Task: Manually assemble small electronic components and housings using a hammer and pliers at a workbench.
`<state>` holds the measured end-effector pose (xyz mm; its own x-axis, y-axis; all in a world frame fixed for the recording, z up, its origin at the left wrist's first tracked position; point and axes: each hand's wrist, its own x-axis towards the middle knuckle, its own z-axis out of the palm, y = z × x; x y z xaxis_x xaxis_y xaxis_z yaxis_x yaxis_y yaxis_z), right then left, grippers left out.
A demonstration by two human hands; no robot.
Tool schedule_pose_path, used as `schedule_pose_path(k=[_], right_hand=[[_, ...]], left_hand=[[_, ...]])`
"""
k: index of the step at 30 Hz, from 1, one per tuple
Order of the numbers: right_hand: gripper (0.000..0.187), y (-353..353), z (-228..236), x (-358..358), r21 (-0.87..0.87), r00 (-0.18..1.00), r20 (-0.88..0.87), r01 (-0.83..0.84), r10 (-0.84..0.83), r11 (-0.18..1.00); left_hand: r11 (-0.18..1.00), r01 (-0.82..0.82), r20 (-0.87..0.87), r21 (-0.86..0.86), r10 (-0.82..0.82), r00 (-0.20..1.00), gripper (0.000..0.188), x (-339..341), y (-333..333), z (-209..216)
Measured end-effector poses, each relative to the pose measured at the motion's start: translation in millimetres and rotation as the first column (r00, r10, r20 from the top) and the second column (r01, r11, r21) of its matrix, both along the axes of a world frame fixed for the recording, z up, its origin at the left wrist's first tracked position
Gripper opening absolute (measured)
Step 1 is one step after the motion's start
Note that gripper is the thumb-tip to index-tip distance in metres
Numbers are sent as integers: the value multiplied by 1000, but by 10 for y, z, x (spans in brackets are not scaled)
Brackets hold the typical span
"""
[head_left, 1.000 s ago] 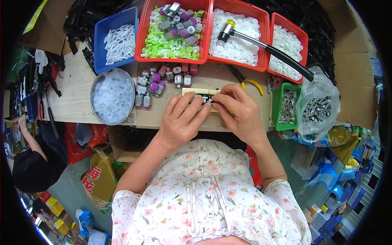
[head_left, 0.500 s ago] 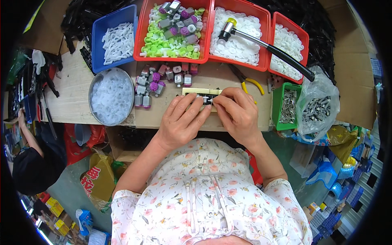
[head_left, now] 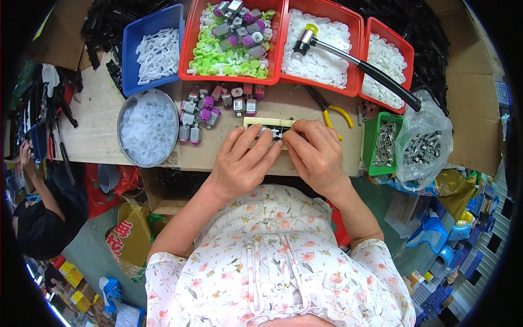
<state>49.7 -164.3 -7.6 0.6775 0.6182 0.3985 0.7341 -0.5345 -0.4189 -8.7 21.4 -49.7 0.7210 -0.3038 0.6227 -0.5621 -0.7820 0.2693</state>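
A cream-coloured holder [head_left: 265, 121] lies on the table in front of me, with a black plastic part [head_left: 277, 132] in it. Small white pieces show inside the black part. The fingers of my left hand [head_left: 238, 166] curl over the left end and hold the black part steady against the holder. At its right end, the thumb and fingertips of my right hand [head_left: 316, 155] are pinched together, and whatever lies between them is hidden. Beyond the holder sit several small motors [head_left: 204, 111], grey with purple or pinkish ends.
Behind are a blue bin [head_left: 127, 60] and red bins [head_left: 231, 82] of small plastic parts. A hammer [head_left: 376, 76] lies across two bins. Yellow-handled pliers [head_left: 340, 111], a round metal bowl [head_left: 175, 128], a green tray [head_left: 376, 144] and a plastic bag [head_left: 406, 133] surround the work. Another person [head_left: 41, 218] is at left.
My right fingertips have shifted slightly left along the black part. My left hand stays on the holder, almost unmoved. The other person's hand at far left has moved slightly.
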Motion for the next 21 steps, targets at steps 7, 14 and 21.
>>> schedule_pose_path(k=[7,14,21], right_hand=[[19,-32,72,140,20,985,-145,-96,98,995],[25,-42,34,122,48,970,-237,-47,57,998],[30,-59,159,92,-209,987,-50,-158,151,965]], left_hand=[[1000,-4,18,-13,4,1000,29,17,-24,-9],[1000,-16,31,-15,17,999,27,14,-36,2],[999,12,33,-43,-10,999,28,27,-34,-23]])
